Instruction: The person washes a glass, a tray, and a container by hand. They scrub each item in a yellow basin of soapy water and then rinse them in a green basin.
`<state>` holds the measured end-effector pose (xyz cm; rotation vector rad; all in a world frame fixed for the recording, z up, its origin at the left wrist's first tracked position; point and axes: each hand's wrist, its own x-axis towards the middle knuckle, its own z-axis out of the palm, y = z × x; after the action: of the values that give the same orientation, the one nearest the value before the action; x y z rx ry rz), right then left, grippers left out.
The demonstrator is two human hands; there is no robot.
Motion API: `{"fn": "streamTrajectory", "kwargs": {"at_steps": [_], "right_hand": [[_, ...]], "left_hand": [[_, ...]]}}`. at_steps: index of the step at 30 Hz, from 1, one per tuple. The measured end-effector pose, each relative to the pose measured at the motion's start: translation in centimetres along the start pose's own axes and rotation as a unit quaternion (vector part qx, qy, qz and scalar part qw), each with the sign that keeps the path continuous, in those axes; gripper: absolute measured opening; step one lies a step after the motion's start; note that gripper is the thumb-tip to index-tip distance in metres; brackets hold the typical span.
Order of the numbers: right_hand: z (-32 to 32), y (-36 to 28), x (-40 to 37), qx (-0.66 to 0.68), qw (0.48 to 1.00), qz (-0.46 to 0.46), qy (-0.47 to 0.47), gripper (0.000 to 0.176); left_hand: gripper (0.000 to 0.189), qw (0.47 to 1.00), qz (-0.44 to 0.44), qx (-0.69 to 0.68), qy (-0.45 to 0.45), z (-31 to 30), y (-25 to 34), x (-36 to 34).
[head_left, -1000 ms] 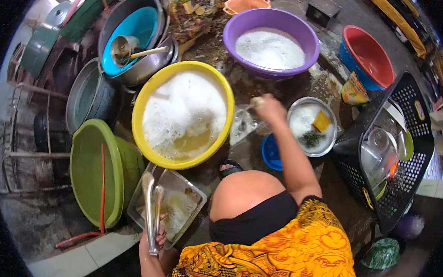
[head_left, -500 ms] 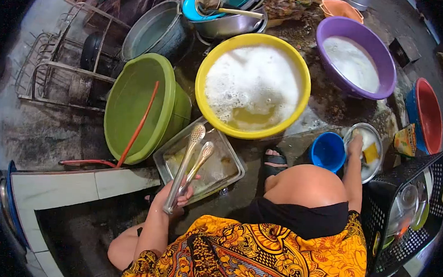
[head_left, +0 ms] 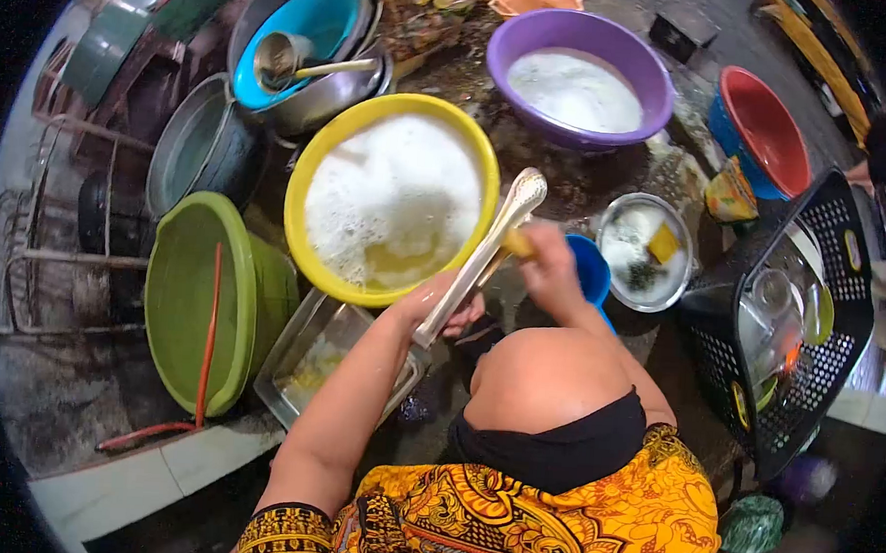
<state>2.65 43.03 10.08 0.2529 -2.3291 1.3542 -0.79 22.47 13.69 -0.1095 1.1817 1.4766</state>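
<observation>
My left hand (head_left: 440, 304) is closed around the handle end of metal serving tongs (head_left: 492, 234), which point up and away over the rim of a yellow basin (head_left: 297, 194) of sudsy water. Close against the upper part of the tongs, my right hand (head_left: 551, 272) pinches a small yellow sponge (head_left: 518, 242), a little blurred by motion. To the right, a metal bowl (head_left: 618, 281) contains white suds, another yellow piece (head_left: 663, 244) and a dark scrubbing pad (head_left: 645, 276). Partly hidden behind my right hand is a blue pail (head_left: 591, 269).
A clear plastic container (head_left: 283, 368) and green tub (head_left: 271, 308) stand left. Beyond lies a purple basin (head_left: 581, 134) of suds. A black crate (head_left: 711, 331) of dishes stands right, near a red basin (head_left: 766, 133). Stacked pots (head_left: 311, 109) sit at the back left.
My right hand has left the metal bowl and come to the tongs with a yellow sponge. My left hand has brought the tongs rightward and up. The view has turned right.
</observation>
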Motion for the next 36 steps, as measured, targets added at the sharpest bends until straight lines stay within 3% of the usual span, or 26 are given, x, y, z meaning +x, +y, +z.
{"fn": "streamTrajectory", "kwargs": {"at_steps": [2,4,7,9,11,12,15,18,22,23,27,29,30,32,33,35,36], "right_hand": [[0.0,-0.4,0.2,-0.017,0.999,-0.045,-0.017,0.040],[0.1,1.9,0.4,-0.060,0.995,-0.085,-0.003,0.034],[-1.3,5.9,2.4,-0.160,0.986,-0.019,0.050,0.026],[-1.2,5.3,2.3,-0.150,0.987,-0.009,0.064,0.021],[-0.5,2.9,1.3,-0.137,0.990,-0.031,0.006,0.025],[0.6,2.5,0.4,-0.101,0.990,-0.095,0.018,0.027],[1.0,2.5,-0.1,-0.051,0.996,-0.068,-0.015,0.024],[-1.1,6.1,2.3,-0.108,0.993,0.039,-0.022,0.020],[1.0,4.3,1.4,-0.116,0.993,0.009,0.035,0.023],[1.4,3.0,0.9,-0.035,0.999,-0.021,-0.012,0.027],[1.1,3.4,1.1,-0.024,1.000,-0.012,-0.015,0.029],[0.1,6.4,1.7,-0.130,0.989,0.053,-0.047,0.024],[0.4,8.5,2.3,-0.185,0.982,-0.002,0.039,0.018],[-1.6,10.4,3.4,-0.171,0.978,0.115,-0.023,0.022],[-2.1,11.8,3.4,-0.171,0.979,0.112,-0.023,0.022],[-2.4,13.9,3.1,-0.085,0.956,0.251,0.128,0.028],[-2.7,12.4,3.5,-0.083,0.957,0.249,0.125,0.028]], "left_hand": [[0.022,0.997,-0.045,-0.057,-0.013,-0.5,1.3,2.7],[0.021,0.999,-0.012,-0.051,-0.014,0.6,1.9,2.8],[0.019,0.998,0.022,-0.021,-0.047,0.2,1.4,3.8],[0.020,0.998,0.038,-0.025,-0.043,-0.2,1.2,4.2],[0.020,0.999,0.025,-0.032,-0.032,-0.6,1.4,4.8],[0.020,0.999,0.013,-0.040,-0.020,-0.8,1.5,5.0],[0.021,0.999,0.013,-0.047,-0.003,-0.4,1.6,5.0],[0.023,0.999,0.015,-0.035,-0.015,-0.1,1.0,5.1],[0.025,0.997,0.024,-0.064,-0.017,-0.9,0.3,5.9],[0.031,0.994,0.025,-0.108,-0.001,-1.4,0.1,6.1],[0.028,0.996,-0.025,-0.088,0.021,-1.7,-0.4,5.4],[0.031,0.999,0.042,-0.008,0.000,0.0,0.2,4.5],[0.030,1.000,0.003,-0.008,-0.007,-0.6,-0.2,4.6],[0.030,1.000,-0.008,0.029,0.005,0.3,0.7,3.7],[0.029,0.997,-0.019,0.065,0.023,0.5,1.1,3.3],[0.028,0.997,-0.027,0.068,0.038,-0.1,1.1,3.6],[0.028,0.998,-0.029,0.047,0.043,-0.5,1.0,4.0]]}}
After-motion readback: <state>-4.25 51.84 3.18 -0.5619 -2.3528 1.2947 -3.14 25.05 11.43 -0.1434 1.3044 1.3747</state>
